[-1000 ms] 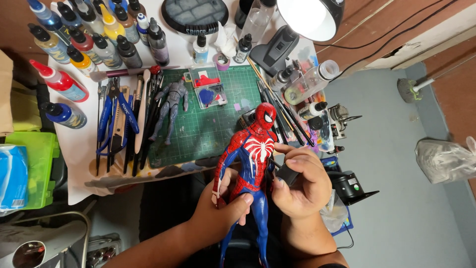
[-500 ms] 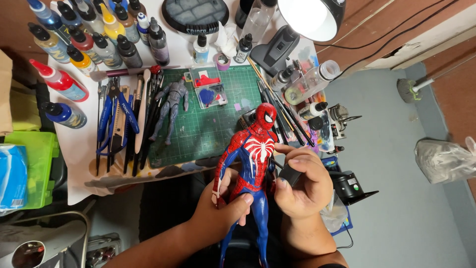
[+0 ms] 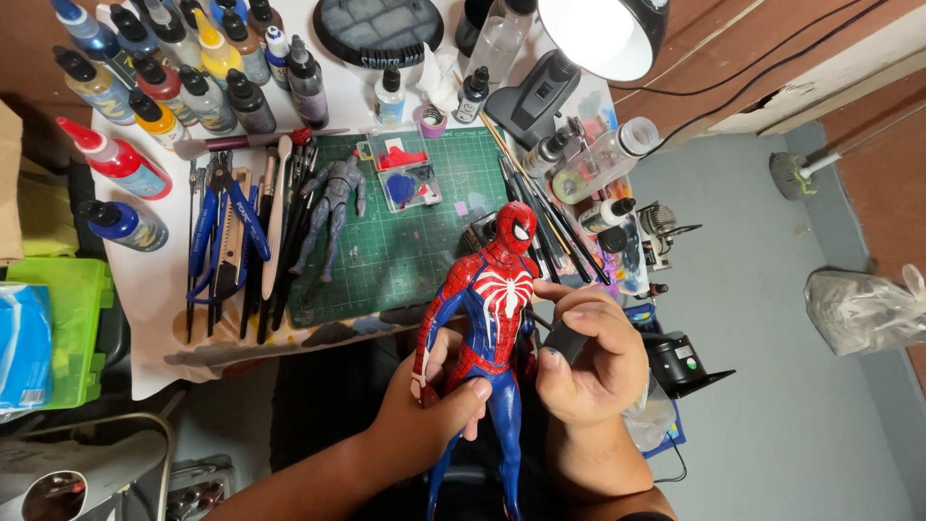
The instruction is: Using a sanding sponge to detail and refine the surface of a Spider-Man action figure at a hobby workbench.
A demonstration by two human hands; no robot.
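Left hand point(image 3: 424, 410) grip wraps the red-and-blue figure point(image 3: 487, 318) at its hips.

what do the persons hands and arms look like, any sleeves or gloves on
Both are bare: no gloves, rings or watch show on the left hand or the right hand. The forearms are uncovered as far as the frame's lower edge, with no sleeve in view. The right hand's fingertips carry dark bluish smudges, seemingly paint, and the nails are short.

Almost nothing changes: the right hand point(image 3: 588, 362) with its dark tool point(image 3: 564, 340) sits a touch lower against the figure's point(image 3: 487, 328) chest, and the left hand point(image 3: 434, 410) grips the waist as before.
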